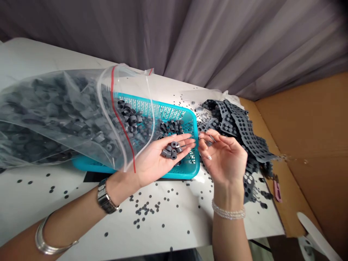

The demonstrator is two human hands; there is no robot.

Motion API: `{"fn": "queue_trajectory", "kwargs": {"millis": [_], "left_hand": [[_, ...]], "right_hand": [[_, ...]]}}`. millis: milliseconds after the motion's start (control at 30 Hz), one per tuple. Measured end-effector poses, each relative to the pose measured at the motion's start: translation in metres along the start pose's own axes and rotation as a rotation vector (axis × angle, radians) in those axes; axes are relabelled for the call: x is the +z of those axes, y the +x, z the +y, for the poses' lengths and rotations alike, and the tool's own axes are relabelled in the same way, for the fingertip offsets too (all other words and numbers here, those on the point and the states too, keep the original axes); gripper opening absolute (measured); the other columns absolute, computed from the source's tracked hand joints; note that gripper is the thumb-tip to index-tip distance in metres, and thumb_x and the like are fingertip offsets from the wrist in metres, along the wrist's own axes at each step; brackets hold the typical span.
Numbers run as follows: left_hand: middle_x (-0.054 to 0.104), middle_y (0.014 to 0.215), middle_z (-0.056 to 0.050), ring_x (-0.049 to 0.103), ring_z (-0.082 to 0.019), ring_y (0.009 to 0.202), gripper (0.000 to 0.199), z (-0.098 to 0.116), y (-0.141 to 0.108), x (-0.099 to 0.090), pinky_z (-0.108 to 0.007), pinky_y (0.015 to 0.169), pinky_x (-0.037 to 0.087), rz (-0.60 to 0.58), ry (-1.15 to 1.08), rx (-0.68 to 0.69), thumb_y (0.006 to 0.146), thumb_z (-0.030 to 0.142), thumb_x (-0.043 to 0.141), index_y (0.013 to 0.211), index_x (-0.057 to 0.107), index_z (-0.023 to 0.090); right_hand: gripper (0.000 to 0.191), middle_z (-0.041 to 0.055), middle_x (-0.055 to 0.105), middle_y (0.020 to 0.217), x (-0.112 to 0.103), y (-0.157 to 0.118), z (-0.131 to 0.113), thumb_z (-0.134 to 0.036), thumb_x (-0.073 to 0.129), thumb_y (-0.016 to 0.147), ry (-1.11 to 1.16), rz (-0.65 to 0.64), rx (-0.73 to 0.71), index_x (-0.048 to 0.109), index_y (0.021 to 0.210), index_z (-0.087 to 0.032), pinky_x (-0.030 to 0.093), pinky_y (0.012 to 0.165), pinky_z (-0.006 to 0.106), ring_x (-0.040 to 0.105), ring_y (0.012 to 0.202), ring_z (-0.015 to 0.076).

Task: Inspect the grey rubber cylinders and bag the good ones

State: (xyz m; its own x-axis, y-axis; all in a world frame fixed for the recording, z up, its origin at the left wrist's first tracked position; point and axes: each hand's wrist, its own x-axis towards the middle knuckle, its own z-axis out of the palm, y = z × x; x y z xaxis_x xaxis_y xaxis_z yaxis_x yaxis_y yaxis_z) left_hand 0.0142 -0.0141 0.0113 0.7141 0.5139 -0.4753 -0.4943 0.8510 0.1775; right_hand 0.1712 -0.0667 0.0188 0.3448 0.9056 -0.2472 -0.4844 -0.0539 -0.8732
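Several dark grey cylindrical caps (pixel 174 149) lie in the upturned left hand (pixel 154 157), over the turquoise basket (pixel 189 175); its fingers are stretched out and slightly spread. Just beside those fingertips, the right hand (pixel 227 156) has bent fingers drawn toward the thumb; whether they pinch anything I cannot tell. Left of them, a clear zip-lock bag (pixel 54 108) with a red stripe, bulging with similar caps, leans over the basket, which holds more. Perforated grey sheets (pixel 247 130) are heaped right of the basket, and small dark discs (pixel 145 208) dot the white table (pixel 130 241).
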Motion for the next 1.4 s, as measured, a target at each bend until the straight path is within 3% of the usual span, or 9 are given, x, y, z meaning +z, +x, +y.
{"fn": "queue_trajectory", "kwargs": {"millis": [167, 367, 533, 633, 733, 833, 933, 1200, 1400], "left_hand": [[0.068, 0.114, -0.018, 0.062, -0.023, 0.113, 0.028, -0.002, 0.001, -0.001, -0.031, 0.101, 0.049, -0.045, 0.014, 0.009, 0.091, 0.010, 0.046, 0.109, 0.065, 0.000], [0.069, 0.087, -0.008, 0.064, -0.011, 0.081, 0.029, -0.002, 0.003, -0.005, -0.019, 0.075, 0.054, -0.076, 0.035, 0.036, 0.094, 0.013, 0.040, 0.087, 0.068, 0.008], [0.068, 0.089, -0.009, 0.064, -0.012, 0.080, 0.031, -0.002, 0.004, -0.006, -0.022, 0.075, 0.054, -0.080, 0.037, 0.022, 0.096, 0.019, 0.039, 0.086, 0.067, 0.009], [0.069, 0.089, -0.008, 0.065, -0.014, 0.083, 0.025, -0.002, 0.004, -0.006, -0.028, 0.085, 0.054, -0.036, 0.039, 0.034, 0.094, 0.019, 0.045, 0.086, 0.067, 0.011], [0.071, 0.090, -0.009, 0.066, -0.015, 0.088, 0.025, -0.002, 0.003, -0.006, -0.032, 0.093, 0.053, -0.004, 0.023, 0.043, 0.093, 0.018, 0.045, 0.085, 0.067, 0.011], [0.072, 0.102, -0.014, 0.065, -0.019, 0.101, 0.031, -0.001, 0.003, -0.006, -0.034, 0.099, 0.050, -0.030, 0.006, 0.025, 0.095, 0.020, 0.041, 0.095, 0.068, 0.006], [0.067, 0.116, -0.019, 0.062, -0.023, 0.112, 0.034, 0.000, 0.003, -0.005, -0.034, 0.103, 0.048, -0.016, 0.008, 0.021, 0.095, 0.022, 0.041, 0.105, 0.066, 0.001], [0.060, 0.127, -0.026, 0.057, -0.028, 0.120, 0.041, 0.001, 0.002, -0.004, -0.034, 0.103, 0.048, -0.005, 0.002, 0.024, 0.094, 0.021, 0.042, 0.120, 0.056, -0.007], [0.057, 0.130, -0.027, 0.057, -0.031, 0.120, 0.046, 0.001, 0.002, -0.002, -0.037, 0.103, 0.048, -0.016, -0.018, 0.026, 0.095, 0.020, 0.038, 0.128, 0.049, -0.010]], "right_hand": [[0.014, -0.0055, 0.038, 0.055, 0.005, -0.006, 0.005, -0.031, 0.060, 0.082, -0.162, 0.010, -0.064, 0.065, 0.073, -0.021, 0.017, 0.038, 0.020, 0.024, 0.043, 0.0069], [0.017, 0.0002, 0.058, 0.074, 0.025, -0.020, 0.013, -0.027, 0.070, 0.080, -0.922, -0.145, -0.402, 0.072, 0.097, -0.024, 0.043, 0.063, 0.028, 0.049, 0.064, 0.0134], [0.020, 0.0018, 0.062, 0.081, 0.030, -0.019, 0.016, -0.020, 0.064, 0.083, -1.114, -0.191, -0.470, 0.071, 0.101, -0.022, 0.045, 0.066, 0.028, 0.051, 0.066, 0.0130], [0.014, 0.0013, 0.062, 0.076, 0.027, -0.016, 0.018, -0.022, 0.064, 0.083, -0.929, -0.144, -0.355, 0.073, 0.094, -0.021, 0.043, 0.060, 0.025, 0.050, 0.062, 0.0111], [0.013, -0.0036, 0.051, 0.060, 0.020, -0.011, 0.017, -0.028, 0.066, 0.083, -0.463, -0.105, -0.099, 0.073, 0.085, -0.018, 0.030, 0.042, 0.019, 0.032, 0.046, 0.0049], [0.012, -0.0070, 0.046, 0.056, 0.013, -0.006, 0.014, -0.026, 0.071, 0.078, -0.039, -0.133, 0.112, 0.068, 0.075, -0.015, 0.016, 0.034, 0.015, 0.014, 0.041, 0.0010], [0.012, -0.0080, 0.047, 0.058, 0.009, -0.003, 0.011, -0.023, 0.074, 0.073, 0.204, -0.183, 0.240, 0.065, 0.075, -0.016, 0.017, 0.031, 0.010, 0.011, 0.040, 0.0001], [0.006, -0.0091, 0.043, 0.056, 0.001, -0.002, 0.012, -0.021, 0.061, 0.084, 0.357, -0.236, 0.289, 0.065, 0.080, -0.018, 0.023, 0.030, 0.008, 0.005, 0.040, 0.0029], [0.012, -0.0084, 0.042, 0.057, 0.001, -0.004, 0.011, -0.019, 0.053, 0.089, 0.388, -0.162, 0.280, 0.063, 0.084, -0.017, 0.027, 0.032, 0.006, 0.009, 0.040, 0.0033]]}}
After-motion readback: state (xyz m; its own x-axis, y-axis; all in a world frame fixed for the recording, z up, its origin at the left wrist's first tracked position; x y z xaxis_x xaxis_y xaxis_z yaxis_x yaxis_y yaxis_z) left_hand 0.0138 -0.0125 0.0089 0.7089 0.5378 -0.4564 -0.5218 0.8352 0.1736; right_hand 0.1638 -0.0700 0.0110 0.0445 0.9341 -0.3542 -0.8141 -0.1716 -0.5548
